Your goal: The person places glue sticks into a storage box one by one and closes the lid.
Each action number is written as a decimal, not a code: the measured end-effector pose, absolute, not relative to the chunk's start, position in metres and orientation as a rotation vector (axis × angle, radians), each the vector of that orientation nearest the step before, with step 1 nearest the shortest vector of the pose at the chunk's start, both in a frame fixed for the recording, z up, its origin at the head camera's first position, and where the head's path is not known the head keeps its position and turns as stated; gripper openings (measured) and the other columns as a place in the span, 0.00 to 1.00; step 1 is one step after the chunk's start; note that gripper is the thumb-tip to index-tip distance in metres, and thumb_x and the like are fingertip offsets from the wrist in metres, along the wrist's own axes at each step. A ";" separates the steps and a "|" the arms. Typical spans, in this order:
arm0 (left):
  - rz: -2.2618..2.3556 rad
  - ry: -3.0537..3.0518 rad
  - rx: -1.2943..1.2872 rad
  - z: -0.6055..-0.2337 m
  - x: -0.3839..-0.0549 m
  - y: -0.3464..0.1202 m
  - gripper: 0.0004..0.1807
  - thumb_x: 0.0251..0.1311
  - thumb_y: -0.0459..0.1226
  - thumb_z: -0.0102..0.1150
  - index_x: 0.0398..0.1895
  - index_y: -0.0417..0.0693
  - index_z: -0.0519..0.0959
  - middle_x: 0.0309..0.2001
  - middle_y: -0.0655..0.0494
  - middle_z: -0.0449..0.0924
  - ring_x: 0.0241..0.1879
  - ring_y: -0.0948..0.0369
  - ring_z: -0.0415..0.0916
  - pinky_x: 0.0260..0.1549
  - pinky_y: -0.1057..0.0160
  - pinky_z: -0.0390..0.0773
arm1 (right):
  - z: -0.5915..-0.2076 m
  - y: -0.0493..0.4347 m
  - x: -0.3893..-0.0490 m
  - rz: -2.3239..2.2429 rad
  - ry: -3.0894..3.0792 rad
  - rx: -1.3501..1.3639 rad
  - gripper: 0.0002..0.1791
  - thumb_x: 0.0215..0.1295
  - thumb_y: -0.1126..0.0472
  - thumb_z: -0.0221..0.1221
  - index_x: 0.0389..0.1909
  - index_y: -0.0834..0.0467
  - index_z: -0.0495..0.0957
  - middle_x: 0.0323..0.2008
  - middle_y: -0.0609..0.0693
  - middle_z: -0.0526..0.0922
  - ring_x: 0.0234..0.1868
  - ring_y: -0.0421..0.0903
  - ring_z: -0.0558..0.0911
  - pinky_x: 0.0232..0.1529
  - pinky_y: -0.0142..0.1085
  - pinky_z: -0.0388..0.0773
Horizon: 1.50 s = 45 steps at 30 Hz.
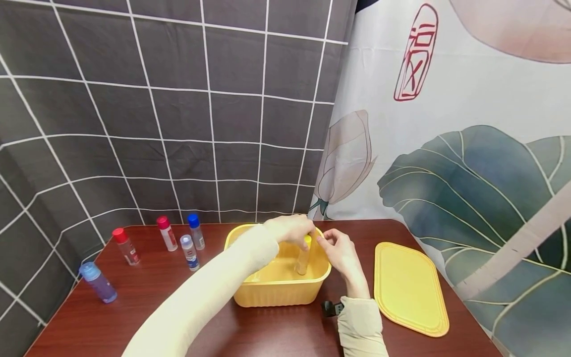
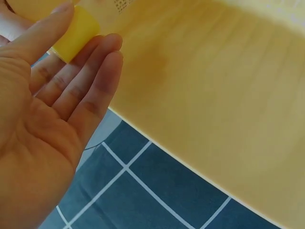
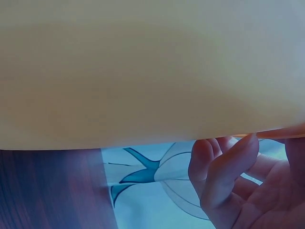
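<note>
A yellow plastic bin (image 1: 278, 293) stands on the table. Inside it, near the right end, a small clear bottle (image 1: 302, 262) with a yellow cap (image 2: 78, 36) is upright. My left hand (image 1: 292, 230) reaches over the bin and pinches that cap between thumb and fingers. My right hand (image 1: 341, 253) is at the bin's right end, its curled fingers and thumb (image 3: 233, 160) holding the rim. Part of the bin's inside is hidden behind the left forearm.
Several small bottles stand left of the bin: one with a light blue cap (image 1: 99, 283), two with red caps (image 1: 129, 250), one with a white cap (image 1: 190, 255) and one with a blue cap (image 1: 197, 235). A flat yellow lid (image 1: 410, 290) lies to the right.
</note>
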<state>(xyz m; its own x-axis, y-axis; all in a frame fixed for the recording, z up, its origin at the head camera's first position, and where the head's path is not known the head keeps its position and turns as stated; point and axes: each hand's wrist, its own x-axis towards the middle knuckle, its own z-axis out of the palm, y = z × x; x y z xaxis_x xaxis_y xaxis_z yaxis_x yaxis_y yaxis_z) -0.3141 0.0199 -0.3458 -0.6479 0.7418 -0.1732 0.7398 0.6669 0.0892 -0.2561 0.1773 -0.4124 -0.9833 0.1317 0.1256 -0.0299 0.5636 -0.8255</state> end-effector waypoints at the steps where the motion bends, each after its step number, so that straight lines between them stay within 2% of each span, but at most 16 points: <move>1: 0.020 2.685 1.206 -0.347 -0.315 0.020 0.17 0.53 0.44 0.72 0.47 0.58 0.86 0.33 0.65 0.76 0.41 0.61 0.70 0.40 0.63 0.71 | -0.412 0.177 -0.256 1.385 -2.624 -0.084 0.09 0.65 0.58 0.63 0.37 0.61 0.79 0.24 0.51 0.76 0.26 0.47 0.75 0.27 0.34 0.73; 10: 0.083 2.687 1.208 -0.350 -0.316 0.024 0.18 0.53 0.42 0.72 0.49 0.58 0.86 0.38 0.66 0.80 0.39 0.63 0.72 0.40 0.66 0.73 | -0.412 0.177 -0.256 1.396 -2.628 -0.087 0.09 0.66 0.57 0.62 0.37 0.61 0.79 0.24 0.51 0.75 0.26 0.47 0.74 0.27 0.34 0.73; 19: 0.090 2.686 1.192 -0.355 -0.316 0.027 0.15 0.52 0.42 0.73 0.44 0.56 0.85 0.32 0.67 0.77 0.36 0.63 0.73 0.35 0.66 0.72 | -0.412 0.175 -0.257 1.374 -2.637 -0.075 0.10 0.66 0.56 0.62 0.37 0.60 0.79 0.24 0.51 0.76 0.26 0.47 0.74 0.27 0.34 0.72; 30: 0.118 2.668 1.199 -0.355 -0.312 0.026 0.19 0.51 0.45 0.75 0.47 0.56 0.85 0.32 0.67 0.77 0.35 0.63 0.72 0.37 0.67 0.73 | -0.412 0.177 -0.256 1.361 -2.635 -0.072 0.12 0.65 0.54 0.63 0.37 0.60 0.79 0.24 0.51 0.75 0.26 0.47 0.74 0.27 0.35 0.70; 37: 0.171 2.678 1.127 -0.357 -0.308 0.022 0.26 0.47 0.48 0.76 0.52 0.61 0.82 0.35 0.68 0.77 0.38 0.64 0.73 0.38 0.66 0.74 | -0.412 0.177 -0.256 1.372 -2.644 -0.069 0.13 0.66 0.54 0.62 0.39 0.61 0.79 0.24 0.51 0.77 0.26 0.47 0.75 0.27 0.35 0.72; 41: 0.241 2.681 1.078 -0.358 -0.307 0.018 0.28 0.45 0.49 0.77 0.54 0.62 0.81 0.33 0.67 0.77 0.29 0.64 0.75 0.29 0.67 0.75 | -0.412 0.177 -0.256 1.373 -2.648 -0.076 0.12 0.66 0.55 0.62 0.40 0.61 0.79 0.25 0.51 0.77 0.27 0.47 0.75 0.27 0.34 0.73; 45: 0.332 2.670 1.029 -0.353 -0.304 0.012 0.31 0.45 0.51 0.76 0.55 0.57 0.79 0.35 0.62 0.76 0.19 0.61 0.76 0.18 0.67 0.76 | -0.412 0.177 -0.256 1.379 -2.649 -0.090 0.12 0.66 0.55 0.62 0.40 0.61 0.79 0.25 0.52 0.76 0.27 0.48 0.75 0.27 0.35 0.72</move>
